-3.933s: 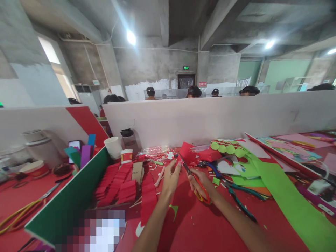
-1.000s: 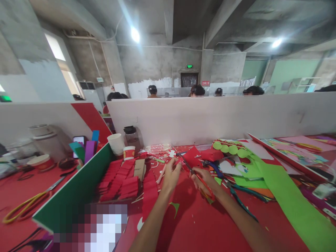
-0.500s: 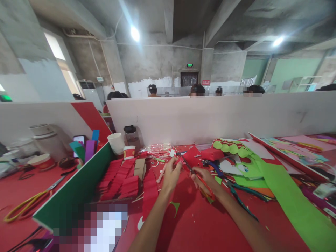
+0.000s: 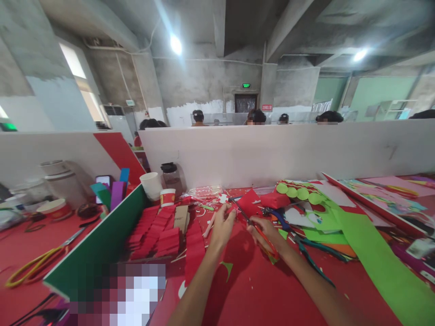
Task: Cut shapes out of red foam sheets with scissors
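My right hand (image 4: 263,231) is closed around red-handled scissors (image 4: 266,239), their blades pointing up and left toward my other hand. My left hand (image 4: 224,222) pinches a small red piece (image 4: 234,211) at the blade tips; its exact shape is too small to tell. Just beyond lie a white flower-shaped cutout (image 4: 223,198) and a red sheet (image 4: 248,202). A green scrap (image 4: 227,270) rests on the red table (image 4: 258,294) near my left forearm.
Stacked red strips (image 4: 158,231) lie left, beside a green divider (image 4: 102,242). Paper cups (image 4: 167,197) and a lidded bottle (image 4: 170,176) stand behind. Pliers (image 4: 314,258) and green sheets (image 4: 367,249) lie right. A white partition (image 4: 272,151) closes the back.
Almost nothing differs. Both hands stay in place with the scissors and the red piece, and the view has shifted very slightly.
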`<state>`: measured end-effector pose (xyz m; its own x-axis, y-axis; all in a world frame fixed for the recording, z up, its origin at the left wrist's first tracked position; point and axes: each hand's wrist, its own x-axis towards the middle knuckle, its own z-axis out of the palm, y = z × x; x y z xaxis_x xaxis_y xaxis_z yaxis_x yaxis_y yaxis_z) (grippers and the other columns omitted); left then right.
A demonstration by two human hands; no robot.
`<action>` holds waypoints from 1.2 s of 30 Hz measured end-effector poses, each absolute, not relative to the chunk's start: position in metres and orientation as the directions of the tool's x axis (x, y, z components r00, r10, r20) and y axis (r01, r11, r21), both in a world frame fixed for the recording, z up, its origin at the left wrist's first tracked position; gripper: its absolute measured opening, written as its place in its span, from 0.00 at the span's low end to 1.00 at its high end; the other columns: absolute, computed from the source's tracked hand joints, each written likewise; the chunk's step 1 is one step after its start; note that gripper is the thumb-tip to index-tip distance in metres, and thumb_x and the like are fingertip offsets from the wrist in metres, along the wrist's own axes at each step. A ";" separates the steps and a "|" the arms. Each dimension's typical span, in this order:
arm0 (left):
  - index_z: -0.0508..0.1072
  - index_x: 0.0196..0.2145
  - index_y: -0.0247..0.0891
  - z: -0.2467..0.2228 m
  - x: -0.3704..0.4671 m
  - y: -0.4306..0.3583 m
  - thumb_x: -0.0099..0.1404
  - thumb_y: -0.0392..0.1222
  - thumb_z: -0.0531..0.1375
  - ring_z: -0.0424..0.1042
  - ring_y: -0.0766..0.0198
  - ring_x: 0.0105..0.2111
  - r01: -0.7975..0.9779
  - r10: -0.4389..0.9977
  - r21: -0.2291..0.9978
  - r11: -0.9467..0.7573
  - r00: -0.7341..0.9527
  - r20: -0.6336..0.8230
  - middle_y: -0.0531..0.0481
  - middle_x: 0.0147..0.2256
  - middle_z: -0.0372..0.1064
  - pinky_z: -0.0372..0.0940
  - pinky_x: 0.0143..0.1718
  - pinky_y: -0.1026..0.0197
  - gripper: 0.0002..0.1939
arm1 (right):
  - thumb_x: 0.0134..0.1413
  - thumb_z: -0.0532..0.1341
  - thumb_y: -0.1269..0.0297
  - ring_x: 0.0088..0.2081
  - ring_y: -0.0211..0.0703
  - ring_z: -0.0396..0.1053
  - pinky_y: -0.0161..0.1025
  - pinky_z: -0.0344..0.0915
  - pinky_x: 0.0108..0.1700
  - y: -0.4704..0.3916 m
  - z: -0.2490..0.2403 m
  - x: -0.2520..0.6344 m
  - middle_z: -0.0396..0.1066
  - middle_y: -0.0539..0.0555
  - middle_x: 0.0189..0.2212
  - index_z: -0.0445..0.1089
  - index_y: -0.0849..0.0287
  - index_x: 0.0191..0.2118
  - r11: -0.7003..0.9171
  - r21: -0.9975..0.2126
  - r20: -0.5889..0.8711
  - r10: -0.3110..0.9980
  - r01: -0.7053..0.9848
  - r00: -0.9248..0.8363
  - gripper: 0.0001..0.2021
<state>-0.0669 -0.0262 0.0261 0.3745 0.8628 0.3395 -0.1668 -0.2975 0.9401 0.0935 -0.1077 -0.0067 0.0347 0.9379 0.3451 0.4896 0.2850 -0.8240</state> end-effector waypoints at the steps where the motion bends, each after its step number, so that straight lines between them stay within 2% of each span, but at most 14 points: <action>1: 0.64 0.29 0.40 0.026 -0.067 -0.026 0.61 0.45 0.58 0.64 0.65 0.25 -0.168 0.864 0.941 -0.295 0.373 0.337 0.57 0.23 0.63 0.62 0.32 0.63 0.08 | 0.62 0.60 0.46 0.19 0.40 0.65 0.34 0.57 0.24 -0.108 -0.006 0.093 0.65 0.45 0.17 0.66 0.56 0.32 0.283 -0.820 0.344 0.938 0.497 0.034 0.18; 10: 0.64 0.32 0.41 0.025 -0.066 -0.025 0.62 0.46 0.58 0.64 0.66 0.24 -0.166 0.868 0.940 -0.299 0.362 0.341 0.57 0.24 0.64 0.62 0.30 0.63 0.08 | 0.62 0.61 0.48 0.21 0.39 0.62 0.33 0.56 0.24 -0.108 -0.005 0.092 0.63 0.45 0.21 0.67 0.56 0.32 0.273 -0.805 0.356 0.932 0.527 0.061 0.16; 16: 0.66 0.33 0.40 0.023 -0.066 -0.025 0.63 0.45 0.57 0.66 0.64 0.26 -0.132 0.874 0.937 -0.324 0.338 0.350 0.55 0.26 0.66 0.62 0.31 0.63 0.07 | 0.62 0.61 0.49 0.22 0.40 0.64 0.33 0.57 0.25 -0.109 -0.003 0.093 0.64 0.46 0.21 0.66 0.55 0.32 0.300 -0.787 0.390 0.919 0.539 0.058 0.16; 19: 0.66 0.33 0.40 0.023 -0.066 -0.026 0.62 0.45 0.58 0.69 0.64 0.30 -0.117 0.882 0.935 -0.334 0.311 0.354 0.49 0.36 0.73 0.63 0.33 0.62 0.07 | 0.62 0.60 0.46 0.20 0.40 0.64 0.34 0.57 0.23 -0.107 -0.005 0.095 0.65 0.46 0.19 0.67 0.55 0.32 0.286 -0.818 0.357 0.933 0.500 0.050 0.17; 21: 0.66 0.31 0.39 0.024 -0.065 -0.026 0.62 0.45 0.58 0.71 0.64 0.32 -0.133 0.879 0.931 -0.339 0.308 0.364 0.46 0.47 0.73 0.65 0.34 0.61 0.07 | 0.61 0.60 0.43 0.18 0.41 0.64 0.34 0.58 0.22 -0.105 -0.008 0.096 0.65 0.46 0.17 0.67 0.55 0.31 0.276 -0.836 0.336 0.941 0.475 0.044 0.19; 23: 0.66 0.30 0.39 0.024 -0.065 -0.027 0.61 0.45 0.59 0.72 0.63 0.32 -0.153 0.876 0.930 -0.335 0.313 0.368 0.45 0.51 0.72 0.66 0.35 0.60 0.08 | 0.61 0.59 0.40 0.18 0.42 0.65 0.34 0.58 0.22 -0.103 -0.010 0.097 0.65 0.46 0.16 0.66 0.54 0.30 0.277 -0.843 0.329 0.944 0.460 0.034 0.21; 26: 0.67 0.30 0.39 0.025 -0.066 -0.026 0.61 0.46 0.59 0.71 0.63 0.31 -0.173 0.869 0.932 -0.319 0.339 0.360 0.48 0.42 0.74 0.66 0.37 0.61 0.08 | 0.61 0.55 0.35 0.17 0.41 0.65 0.35 0.59 0.23 -0.103 -0.012 0.097 0.66 0.47 0.16 0.65 0.54 0.30 0.285 -0.851 0.320 0.947 0.440 0.006 0.25; 30: 0.68 0.28 0.39 0.024 -0.066 -0.024 0.59 0.45 0.60 0.69 0.64 0.29 -0.209 0.861 0.944 -0.256 0.396 0.321 0.54 0.28 0.70 0.65 0.37 0.62 0.07 | 0.57 0.51 0.28 0.16 0.39 0.63 0.34 0.59 0.22 -0.105 -0.007 0.095 0.64 0.46 0.15 0.64 0.55 0.31 0.287 -0.853 0.310 0.951 0.436 -0.021 0.31; 36: 0.68 0.28 0.39 0.028 -0.054 -0.025 0.55 0.48 0.63 0.71 0.65 0.30 -0.255 0.831 0.966 -0.033 0.530 0.169 0.52 0.29 0.70 0.64 0.35 0.64 0.11 | 0.57 0.51 0.28 0.17 0.37 0.62 0.32 0.58 0.20 -0.123 0.017 0.095 0.64 0.45 0.17 0.63 0.55 0.33 0.249 -0.901 0.258 0.966 0.355 -0.023 0.30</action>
<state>-0.0535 -0.0253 0.0275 0.5298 0.8312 0.1685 -0.2554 -0.0331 0.9663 0.0954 -0.1232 0.0170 -0.0233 0.9660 0.2575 0.3551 0.2488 -0.9011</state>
